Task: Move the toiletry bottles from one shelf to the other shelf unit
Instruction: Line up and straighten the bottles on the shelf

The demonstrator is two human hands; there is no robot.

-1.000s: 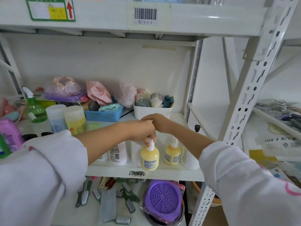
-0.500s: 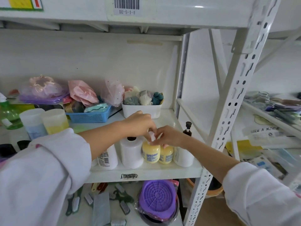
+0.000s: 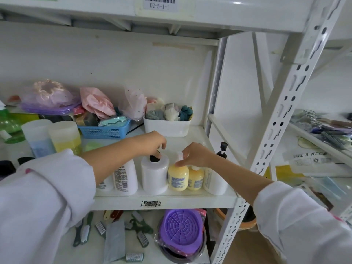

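Several toiletry bottles stand in a row at the front of the white shelf (image 3: 163,201). My left hand (image 3: 150,142) pinches the black pump top of a white cylindrical bottle (image 3: 154,176). My right hand (image 3: 194,154) holds the white pump of a yellow bottle (image 3: 178,178). A second yellow bottle (image 3: 195,179) stands right behind it, and a white bottle with a black pump (image 3: 215,180) is at the right end. Left of the white cylinder stands a white labelled bottle (image 3: 125,178), partly hidden by my left forearm.
Behind the bottles are a white bin of cloths (image 3: 166,126), a blue basket (image 3: 104,130) and two translucent tubs (image 3: 51,137). A slotted white upright (image 3: 274,130) separates this shelf from the right unit (image 3: 322,143), which holds brushes and packets. Combs and a purple bowl (image 3: 181,229) lie below.
My left hand left the yellow bottle's pump and went to the white cylinder's black top. My right hand came forward onto the yellow bottle's pump. The view shifted right.
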